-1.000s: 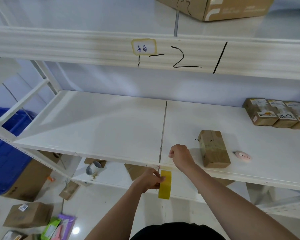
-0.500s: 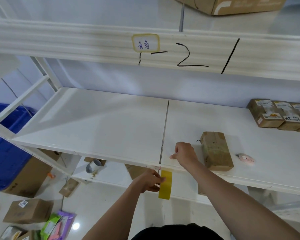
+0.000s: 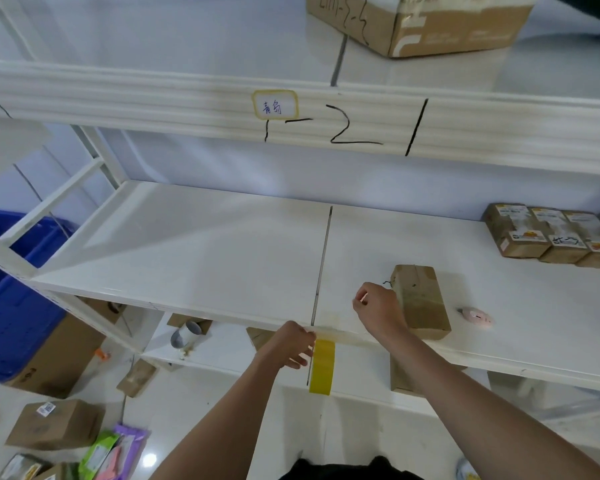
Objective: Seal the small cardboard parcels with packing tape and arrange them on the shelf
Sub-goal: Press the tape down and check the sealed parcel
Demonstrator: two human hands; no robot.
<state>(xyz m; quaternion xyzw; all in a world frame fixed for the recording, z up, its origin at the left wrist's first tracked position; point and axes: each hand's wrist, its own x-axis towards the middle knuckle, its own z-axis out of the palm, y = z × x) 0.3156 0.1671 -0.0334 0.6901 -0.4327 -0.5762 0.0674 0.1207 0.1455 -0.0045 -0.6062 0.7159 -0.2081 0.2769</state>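
A small brown cardboard parcel [image 3: 420, 301] lies on the white shelf [image 3: 205, 258], right of the shelf's seam. My left hand [image 3: 288, 344] grips a yellow roll of packing tape [image 3: 322, 365] just below the shelf's front edge. My right hand [image 3: 378, 306] hovers over the shelf beside the parcel's left side, its fingers pinching the pulled-out end of the clear tape. The stretched tape itself is barely visible. Three sealed parcels [image 3: 548, 233] stand in a row at the shelf's far right.
A small pink cutter [image 3: 475, 315] lies right of the parcel. A large carton [image 3: 420, 22] sits on the upper shelf. Below are a lower shelf with boxes, a blue bin [image 3: 11, 306] at left, and cartons and coloured packets on the floor [image 3: 59, 431].
My right hand has moved away from the shelf's front edge, back and right toward the parcel, drawing tape from the roll. My left hand stays at the edge with the roll.
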